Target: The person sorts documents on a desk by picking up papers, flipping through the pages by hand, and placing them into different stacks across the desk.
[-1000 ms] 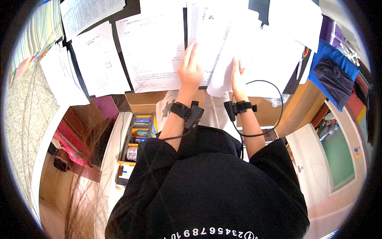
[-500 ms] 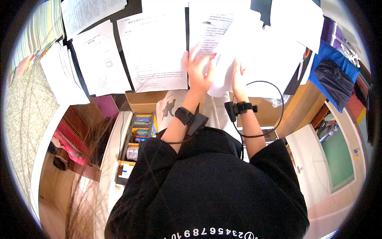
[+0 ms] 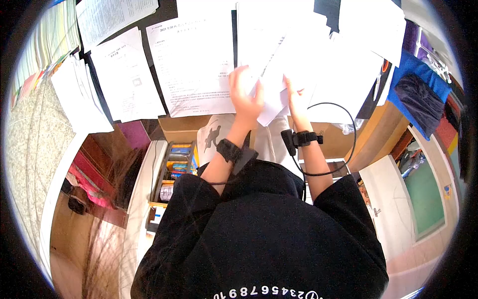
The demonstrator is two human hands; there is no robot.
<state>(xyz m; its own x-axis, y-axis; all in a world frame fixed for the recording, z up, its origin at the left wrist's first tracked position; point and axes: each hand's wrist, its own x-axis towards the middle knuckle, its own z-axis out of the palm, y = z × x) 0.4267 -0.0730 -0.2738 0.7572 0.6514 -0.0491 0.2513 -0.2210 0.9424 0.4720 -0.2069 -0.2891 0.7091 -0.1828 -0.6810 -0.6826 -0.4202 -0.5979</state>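
In front of me, a bunch of white paper sheets is held between my two hands, its lower corner pointing toward my lap. My left hand is closed on the left side of the sheets, thumb toward the middle. On the right edge, my right hand grips the paper with its fingers on the near side. A narrow slanted strip of print shows on the sheets; the rest is washed out by glare. Black straps with small devices circle both wrists, and a black cable loops beside the right one.
Left of my hands lie a printed sheet, another printed page and a paper stack. More white sheets spread to the right, near orange-handled scissors. A blue cloth item hangs at the right desk edge.
The sheet between my hands has swung over, hiding the printed page beneath. My left hand has shifted slightly down and left; my right hand stays near the same spot.
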